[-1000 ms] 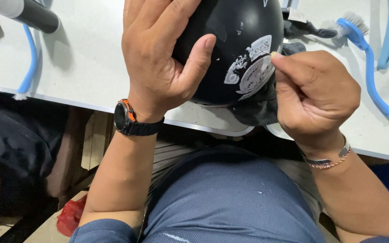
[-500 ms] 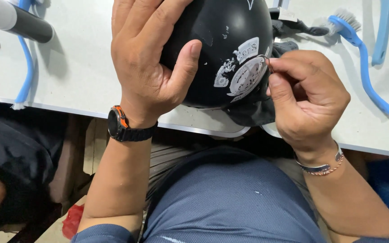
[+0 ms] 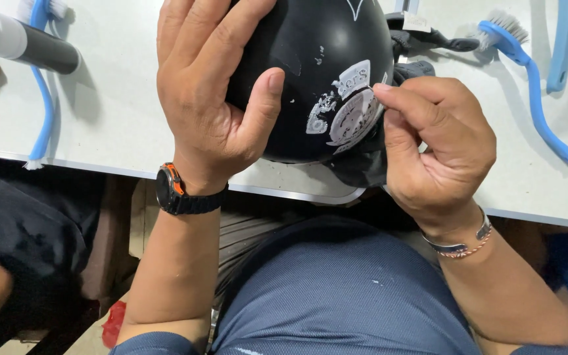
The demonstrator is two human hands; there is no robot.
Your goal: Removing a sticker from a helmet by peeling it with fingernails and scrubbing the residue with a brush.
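Left hand (image 3: 215, 98), wearing a black wristwatch (image 3: 179, 192), is spread over and clamped on a glossy black helmet (image 3: 317, 72) resting at the near edge of a pale worktable (image 3: 113, 112). Right hand (image 3: 438, 148), with a bracelet (image 3: 461, 244) at the wrist, pinches its fingertips (image 3: 382, 92) together on the edge of a worn white sticker (image 3: 350, 115) on the helmet's shell. Right of the helmet lies a blue brush (image 3: 534, 85); left of it, a second blue brush (image 3: 42, 98) and a black-and-white cylinder (image 3: 24, 43). Below the table edge, the person's blue-clad lap (image 3: 336, 296).
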